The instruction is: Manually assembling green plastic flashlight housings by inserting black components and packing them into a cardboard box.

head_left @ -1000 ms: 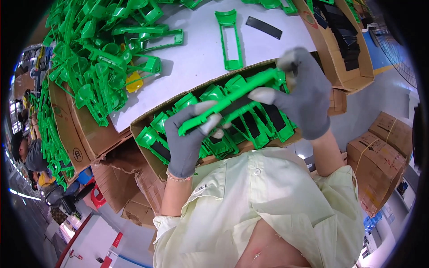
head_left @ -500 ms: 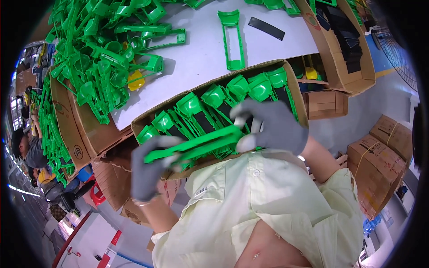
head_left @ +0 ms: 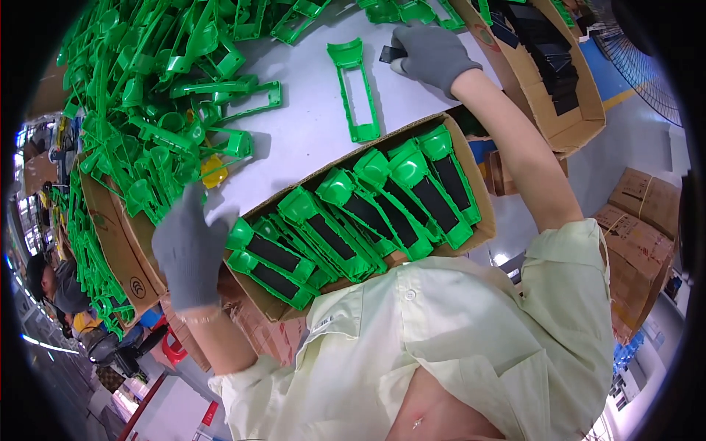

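Note:
My right hand (head_left: 435, 59), in a grey glove, pinches a black strip (head_left: 390, 54) by its end above the white tabletop (head_left: 301, 140). Just left of it, a single green plastic frame (head_left: 346, 94) with a long slot and a curved end lies on the table. My left hand (head_left: 190, 250), gloved too, holds nothing; its thumb stands apart from the fingers. It hovers beside the big heap of green frames (head_left: 158, 140). In front of my body, a cardboard box (head_left: 479, 220) holds several green frames (head_left: 430, 202) with black strips in their slots.
At the far right stands a carton of black strips (head_left: 548, 55). Yellow parts (head_left: 213, 170) poke out from the green heap. Taped cartons (head_left: 636, 235) stack on the floor to the right, near a fan (head_left: 640, 70). Another person (head_left: 55, 283) sits at the far left.
The green frame my hands held is out of them; the box shows frames lying across it. My right hand went up to the table and took the black strip; my left moved left.

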The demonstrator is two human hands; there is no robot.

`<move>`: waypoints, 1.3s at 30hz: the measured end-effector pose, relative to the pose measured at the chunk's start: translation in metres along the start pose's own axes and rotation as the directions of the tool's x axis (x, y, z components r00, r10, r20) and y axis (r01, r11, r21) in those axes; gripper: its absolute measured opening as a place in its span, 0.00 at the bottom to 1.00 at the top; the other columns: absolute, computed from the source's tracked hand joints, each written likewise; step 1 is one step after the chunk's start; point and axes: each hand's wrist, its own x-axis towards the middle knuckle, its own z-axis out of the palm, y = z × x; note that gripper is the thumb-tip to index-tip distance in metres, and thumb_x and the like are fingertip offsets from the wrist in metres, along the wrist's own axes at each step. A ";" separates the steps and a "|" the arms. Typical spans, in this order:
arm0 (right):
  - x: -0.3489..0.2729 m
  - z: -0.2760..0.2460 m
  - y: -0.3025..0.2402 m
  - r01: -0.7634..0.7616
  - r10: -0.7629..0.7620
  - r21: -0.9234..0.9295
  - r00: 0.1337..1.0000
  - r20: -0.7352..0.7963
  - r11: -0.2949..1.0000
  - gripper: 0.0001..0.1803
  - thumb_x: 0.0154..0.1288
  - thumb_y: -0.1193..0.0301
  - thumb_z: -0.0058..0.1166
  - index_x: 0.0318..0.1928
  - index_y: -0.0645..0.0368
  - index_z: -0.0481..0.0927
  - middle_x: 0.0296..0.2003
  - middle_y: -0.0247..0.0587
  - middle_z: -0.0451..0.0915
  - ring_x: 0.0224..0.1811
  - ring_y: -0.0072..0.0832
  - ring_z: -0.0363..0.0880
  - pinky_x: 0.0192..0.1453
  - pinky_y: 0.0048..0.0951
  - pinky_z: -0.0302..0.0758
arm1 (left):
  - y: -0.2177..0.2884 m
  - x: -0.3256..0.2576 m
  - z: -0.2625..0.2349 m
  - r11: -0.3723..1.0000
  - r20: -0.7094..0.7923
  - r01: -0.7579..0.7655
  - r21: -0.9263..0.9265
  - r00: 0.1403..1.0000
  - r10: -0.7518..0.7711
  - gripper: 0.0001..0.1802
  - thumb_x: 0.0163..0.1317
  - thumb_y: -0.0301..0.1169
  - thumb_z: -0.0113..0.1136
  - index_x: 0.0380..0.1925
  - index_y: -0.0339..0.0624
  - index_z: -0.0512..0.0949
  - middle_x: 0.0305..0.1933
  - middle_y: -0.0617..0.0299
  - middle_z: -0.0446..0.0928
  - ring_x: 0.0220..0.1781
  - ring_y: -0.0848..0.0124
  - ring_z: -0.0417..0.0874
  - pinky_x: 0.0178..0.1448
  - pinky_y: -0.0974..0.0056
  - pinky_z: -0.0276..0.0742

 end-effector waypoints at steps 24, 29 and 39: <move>-0.115 -0.094 -0.060 -0.281 0.095 0.955 0.957 0.273 0.089 0.12 0.64 0.69 0.53 0.46 0.61 0.74 0.25 0.38 0.81 0.19 0.12 0.74 0.19 0.12 0.65 | 0.070 0.037 0.046 -0.269 0.215 0.251 -0.930 0.964 0.156 0.17 0.58 0.25 0.61 0.46 0.30 0.76 0.39 0.53 0.80 0.40 0.69 0.83 0.38 0.69 0.83; -0.122 -0.089 -0.080 -0.263 0.068 0.942 0.965 0.254 0.208 0.13 0.65 0.68 0.53 0.46 0.62 0.74 0.26 0.36 0.81 0.20 0.12 0.73 0.21 0.13 0.65 | 0.083 -0.007 0.036 -0.393 0.255 0.277 -0.877 0.961 0.109 0.15 0.59 0.24 0.59 0.45 0.28 0.76 0.39 0.54 0.80 0.38 0.69 0.83 0.40 0.66 0.84; -0.138 -0.084 -0.088 -0.227 0.114 0.911 0.973 0.199 0.344 0.14 0.65 0.68 0.54 0.44 0.66 0.73 0.20 0.34 0.78 0.17 0.12 0.70 0.22 0.14 0.66 | 0.094 -0.027 0.035 -0.458 0.296 0.296 -0.838 0.952 0.075 0.16 0.59 0.22 0.58 0.47 0.29 0.75 0.37 0.57 0.78 0.36 0.72 0.81 0.40 0.64 0.86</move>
